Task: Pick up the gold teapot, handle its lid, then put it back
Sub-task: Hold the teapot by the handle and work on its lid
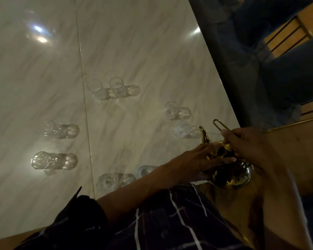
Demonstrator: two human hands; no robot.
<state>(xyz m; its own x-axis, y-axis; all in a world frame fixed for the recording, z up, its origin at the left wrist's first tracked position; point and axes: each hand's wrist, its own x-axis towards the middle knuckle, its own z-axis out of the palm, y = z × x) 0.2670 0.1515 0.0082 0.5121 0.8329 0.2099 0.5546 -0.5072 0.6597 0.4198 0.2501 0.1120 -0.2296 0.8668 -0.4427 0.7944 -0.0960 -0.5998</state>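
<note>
Both hands are on the gold teapot (229, 170) here, down at the near corner of the marble worktop (116, 51). The right hand (251, 147) has its grip curled round the wire handle (220, 124), whose loop pokes out just beyond the fingers. The left hand (197, 163) is spread across the top of the pot, fingers lying fairly straight over where the lid should sit; the lid itself is hidden under them, so I can't tell whether it's seated or lifted. The spout (204, 135) pokes out past the left fingertips, pointing away from the body.

Whether the pot's base is resting on the worktop edge or hanging just clear of it, hard to call in this dim light; it reads as held low, over the corner.

So this looks like the lid step, with the right grip steadying and the left working the top. The next move calls for a firm hold on that thin handle while the left fingers pinch or press the lid square, then a gentle set-down.

Watch the neighbours: one clear glass (182, 129) stands just beyond the spout, another (171, 110) a little further out, and one (145, 171) sits right beside the left wrist, with more scattered well away from the grip
</note>
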